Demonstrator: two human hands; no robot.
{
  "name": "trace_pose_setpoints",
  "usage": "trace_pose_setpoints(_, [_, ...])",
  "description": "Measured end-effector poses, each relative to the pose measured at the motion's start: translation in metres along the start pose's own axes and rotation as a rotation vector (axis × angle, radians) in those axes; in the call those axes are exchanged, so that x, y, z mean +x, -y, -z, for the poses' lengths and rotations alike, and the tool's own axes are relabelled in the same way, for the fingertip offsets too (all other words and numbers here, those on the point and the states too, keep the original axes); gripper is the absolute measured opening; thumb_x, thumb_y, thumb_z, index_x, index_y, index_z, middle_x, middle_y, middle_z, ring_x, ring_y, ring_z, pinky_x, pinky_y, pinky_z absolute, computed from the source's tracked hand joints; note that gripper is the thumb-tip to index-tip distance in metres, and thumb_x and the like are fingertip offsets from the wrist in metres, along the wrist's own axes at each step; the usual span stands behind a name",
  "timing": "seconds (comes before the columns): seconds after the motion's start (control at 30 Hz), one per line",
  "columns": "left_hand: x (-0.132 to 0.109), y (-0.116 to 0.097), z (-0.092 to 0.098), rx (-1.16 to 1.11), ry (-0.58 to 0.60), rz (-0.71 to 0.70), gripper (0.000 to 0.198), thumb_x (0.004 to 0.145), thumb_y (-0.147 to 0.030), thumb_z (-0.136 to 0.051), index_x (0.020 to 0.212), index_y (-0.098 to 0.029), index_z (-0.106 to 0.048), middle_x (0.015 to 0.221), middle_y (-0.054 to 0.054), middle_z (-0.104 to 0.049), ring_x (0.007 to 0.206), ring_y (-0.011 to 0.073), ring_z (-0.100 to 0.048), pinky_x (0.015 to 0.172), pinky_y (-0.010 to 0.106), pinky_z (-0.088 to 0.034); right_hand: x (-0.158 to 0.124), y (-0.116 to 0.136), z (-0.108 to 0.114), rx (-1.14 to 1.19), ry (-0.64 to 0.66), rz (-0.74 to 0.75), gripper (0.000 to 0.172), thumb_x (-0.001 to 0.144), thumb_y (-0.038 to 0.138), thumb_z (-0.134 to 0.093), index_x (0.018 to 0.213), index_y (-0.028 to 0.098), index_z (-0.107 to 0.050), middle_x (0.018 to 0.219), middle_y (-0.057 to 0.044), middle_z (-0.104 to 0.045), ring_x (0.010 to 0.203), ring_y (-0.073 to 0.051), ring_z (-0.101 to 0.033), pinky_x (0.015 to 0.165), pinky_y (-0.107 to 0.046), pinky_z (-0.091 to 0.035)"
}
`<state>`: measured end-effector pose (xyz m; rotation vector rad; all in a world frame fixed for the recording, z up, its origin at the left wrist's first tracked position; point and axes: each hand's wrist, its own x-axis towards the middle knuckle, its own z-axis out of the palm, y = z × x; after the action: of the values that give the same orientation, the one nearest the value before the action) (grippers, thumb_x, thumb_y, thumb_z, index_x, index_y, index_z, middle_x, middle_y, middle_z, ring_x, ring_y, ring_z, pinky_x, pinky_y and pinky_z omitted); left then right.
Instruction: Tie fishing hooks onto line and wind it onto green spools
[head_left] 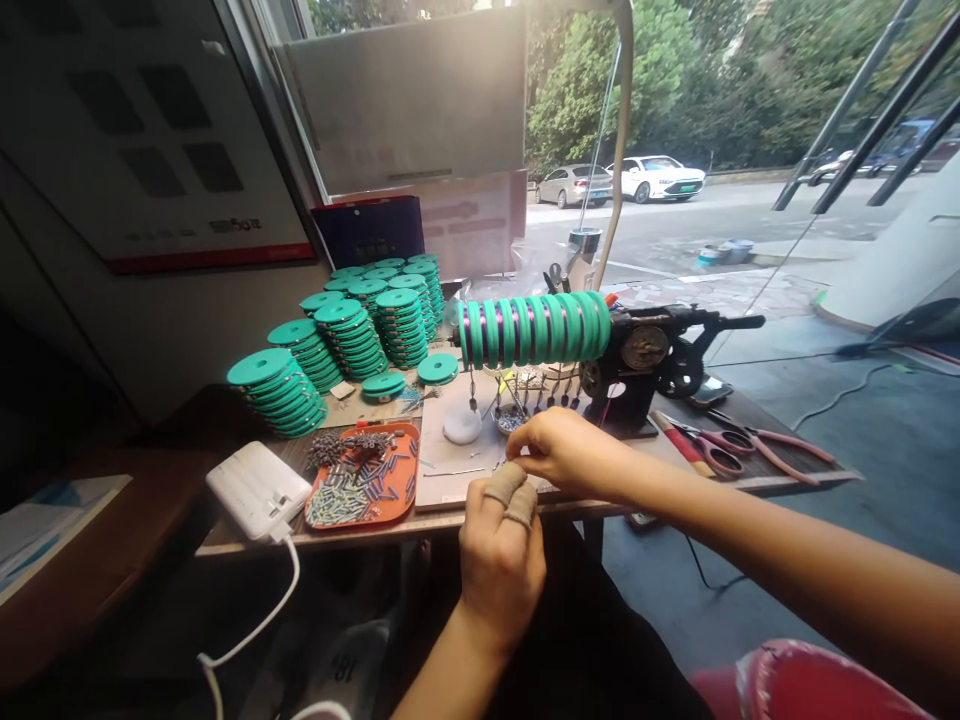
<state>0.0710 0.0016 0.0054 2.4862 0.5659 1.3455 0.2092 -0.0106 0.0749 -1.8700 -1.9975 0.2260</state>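
Observation:
My left hand (501, 555), with beige wraps on two fingers, is curled closed at the front edge of the work board (450, 492). Just above it, my right hand (559, 452) reaches in from the right, its thumb and fingers pinched together. The fingertips of both hands nearly meet; anything between them is too small or hidden to make out. Beyond them, a row of green spools (536, 330) wound with purple line sits on a black winding machine (637, 350). Small dark pieces hang under the spools, near a small bowl (511, 418) of tiny metal bits and a white round object (462, 424).
An orange tray (414, 480) of small parts lies at left, beside a white power adapter (255, 485) with a cable. Stacks of green spools (345, 325) stand behind. Scissors (724, 450) and pliers (787, 445) lie at right. A red bucket (817, 680) stands below.

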Motion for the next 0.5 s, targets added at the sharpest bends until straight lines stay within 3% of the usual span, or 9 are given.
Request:
trace_pose_setpoints(0.13, [0.004,0.006,0.005,-0.173,0.042,-0.026,0.026,0.075,-0.003,-0.049,0.091,-0.018,-0.063,0.089,0.01,-0.064,0.085,0.0208,-0.055,0.076,0.034,-0.047,0.004,0.002,0.001,0.031,0.009,-0.026,0.013,0.067,0.01,-0.06,0.059,0.016,-0.068,0.05,0.0,-0.059,0.048,-0.011,-0.05,0.049,-0.019,-0.032])
trace_pose_setpoints(0.2, [0.004,0.004,0.006,-0.269,0.047,0.038,0.02,0.075,-0.006,-0.05,0.084,-0.018,-0.064,0.082,0.008,-0.063,0.08,0.0202,-0.055,0.072,0.033,-0.046,-0.003,0.003,0.002,0.046,-0.004,-0.03,0.012,0.068,0.011,-0.06,0.061,0.016,-0.068,0.051,-0.001,-0.059,0.049,-0.012,-0.051,0.05,-0.02,-0.033])
trace_pose_setpoints(0.27, [0.002,0.0,0.005,-0.402,0.086,0.24,0.014,0.076,-0.012,-0.051,0.077,-0.018,-0.064,0.078,0.007,-0.062,0.077,0.0196,-0.055,0.07,0.033,-0.045,-0.02,0.005,0.002,0.063,-0.037,-0.011,0.011,0.074,0.014,-0.056,0.072,0.016,-0.067,0.062,-0.003,-0.063,0.056,-0.013,-0.055,0.054,-0.021,-0.035])
trace_pose_setpoints(0.37, [-0.003,-0.006,0.001,-0.71,0.166,0.726,0.007,0.075,-0.019,-0.057,0.074,-0.015,-0.063,0.072,0.004,-0.061,0.07,0.016,-0.055,0.068,0.028,-0.043,-0.057,0.007,-0.006,0.247,-0.263,-0.008,0.017,0.083,0.022,-0.047,0.085,0.016,-0.063,0.08,-0.006,-0.064,0.067,-0.013,-0.055,0.06,-0.022,-0.039])
trace_pose_setpoints(0.43, [-0.003,-0.009,-0.001,-0.91,0.176,0.966,0.008,0.07,-0.021,-0.063,0.073,-0.013,-0.063,0.063,0.001,-0.058,0.059,0.011,-0.049,0.06,0.023,-0.04,-0.079,0.006,-0.023,0.479,-0.417,-0.179,0.014,0.083,0.025,-0.048,0.08,0.017,-0.06,0.072,-0.003,-0.06,0.061,-0.011,-0.05,0.057,-0.022,-0.038])
trace_pose_setpoints(0.5, [-0.002,-0.011,-0.001,-1.05,0.175,1.078,0.009,0.066,-0.019,-0.066,0.069,-0.011,-0.062,0.057,-0.002,-0.053,0.052,0.0069,-0.041,0.053,0.019,-0.034,-0.091,0.005,-0.047,0.804,-0.377,-0.377,0.012,0.078,0.028,-0.055,0.076,0.017,-0.059,0.064,0.001,-0.055,0.052,-0.009,-0.044,0.05,-0.021,-0.035])
